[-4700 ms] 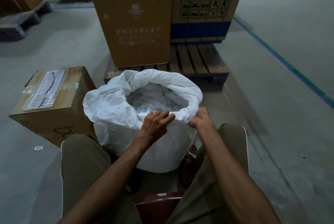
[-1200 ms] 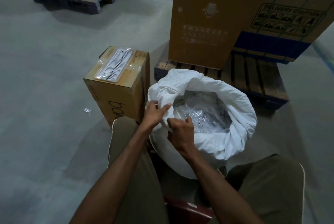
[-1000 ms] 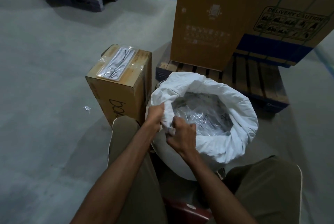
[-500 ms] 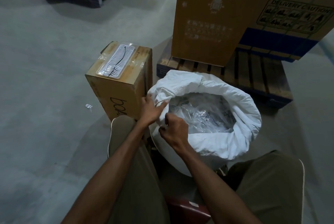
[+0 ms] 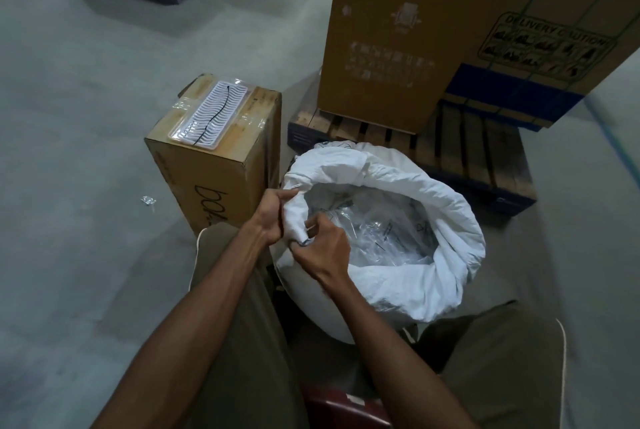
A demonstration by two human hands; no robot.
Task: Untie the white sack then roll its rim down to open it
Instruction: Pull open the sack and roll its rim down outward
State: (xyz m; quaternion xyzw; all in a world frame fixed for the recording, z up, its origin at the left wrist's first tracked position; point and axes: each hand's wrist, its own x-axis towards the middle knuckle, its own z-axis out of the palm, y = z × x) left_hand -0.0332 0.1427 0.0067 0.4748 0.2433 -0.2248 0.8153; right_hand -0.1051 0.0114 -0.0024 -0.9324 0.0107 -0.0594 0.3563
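- The white sack (image 5: 388, 248) stands on the floor between the seated person's knees, just beside the cardboard box (image 5: 221, 158) and in front of the wooden pallet (image 5: 485, 151); its mouth is already open and most of the rim (image 5: 460, 220) is rolled into a thick cuff.
- The left hand (image 5: 268, 217) has its fingers clenched on the rim fabric on the sack's box side; the right hand (image 5: 323, 248) pinches the same fold from inside the mouth.
- Both hands work one spot, so the roll there may end up tighter than the rest, leaving the cuff lopsided or letting it unroll.
- Pulling hard toward the knees could tip the sack, since nothing braces its far side but the pallet.
- The clear plastic liner (image 5: 377, 224) inside the sack lies close to the right fingers; catching it in the fold could drag or tear it.
- The box crowds the sack on that side, so the left knuckles have little room to turn the fabric outward.
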